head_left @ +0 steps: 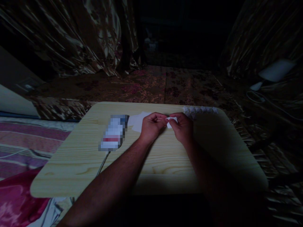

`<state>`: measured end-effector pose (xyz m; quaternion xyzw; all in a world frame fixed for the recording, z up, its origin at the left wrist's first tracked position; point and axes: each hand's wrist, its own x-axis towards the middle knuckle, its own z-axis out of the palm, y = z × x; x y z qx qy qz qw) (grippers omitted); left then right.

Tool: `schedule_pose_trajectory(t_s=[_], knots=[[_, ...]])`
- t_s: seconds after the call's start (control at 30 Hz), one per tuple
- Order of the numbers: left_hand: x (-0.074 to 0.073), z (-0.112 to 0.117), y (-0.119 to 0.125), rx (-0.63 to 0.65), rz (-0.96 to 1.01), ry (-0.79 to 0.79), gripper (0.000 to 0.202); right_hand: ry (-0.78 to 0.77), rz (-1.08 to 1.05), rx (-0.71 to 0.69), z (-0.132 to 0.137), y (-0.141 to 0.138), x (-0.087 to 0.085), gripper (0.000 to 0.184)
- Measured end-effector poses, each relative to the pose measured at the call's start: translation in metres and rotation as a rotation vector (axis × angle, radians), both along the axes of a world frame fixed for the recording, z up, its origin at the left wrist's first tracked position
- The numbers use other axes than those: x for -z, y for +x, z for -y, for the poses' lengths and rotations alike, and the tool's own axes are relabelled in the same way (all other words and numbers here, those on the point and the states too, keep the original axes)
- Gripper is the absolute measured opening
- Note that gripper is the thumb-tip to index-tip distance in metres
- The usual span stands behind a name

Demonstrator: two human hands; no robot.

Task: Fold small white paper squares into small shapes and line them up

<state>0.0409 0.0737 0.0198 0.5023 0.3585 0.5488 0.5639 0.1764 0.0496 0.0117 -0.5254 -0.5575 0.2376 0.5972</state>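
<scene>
Over the far half of the wooden table (151, 164), a small piece of white folded paper (172, 122) is pinched between my two hands. My left hand (153, 125) grips its left edge with thumb and fingers closed. On the right edge, my right hand (183, 126) has its thumb pressed against the paper and its fingers behind. Loose white paper sheets (137, 122) lie just left of my left hand, partly covered by it. Beyond my right hand, several small white folded paper pieces (200, 109) stand in a row near the table's far right edge.
A phone-like device (113, 132), blurred out, lies on the left of the table with a white cable (103, 164) running off toward me. Striped bedding (16, 138) and a shiny pink cloth (21, 195) are at left. A white lamp (276, 71) stands at right; patterned curtains hang behind.
</scene>
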Motion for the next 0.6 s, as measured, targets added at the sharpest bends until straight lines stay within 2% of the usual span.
schedule_pose_trajectory(t_s=[0.43, 0.6], knots=[[0.0027, -0.0002, 0.0009, 0.004, 0.038, -0.01, 0.028, 0.041, -0.034, 0.001, -0.0004, -0.0003, 0.0001, 0.014], [0.0031, -0.0008, 0.0007, 0.006, 0.05, -0.006, 0.027, 0.083, 0.043, 0.001, 0.0003, 0.0018, -0.0019, 0.014]])
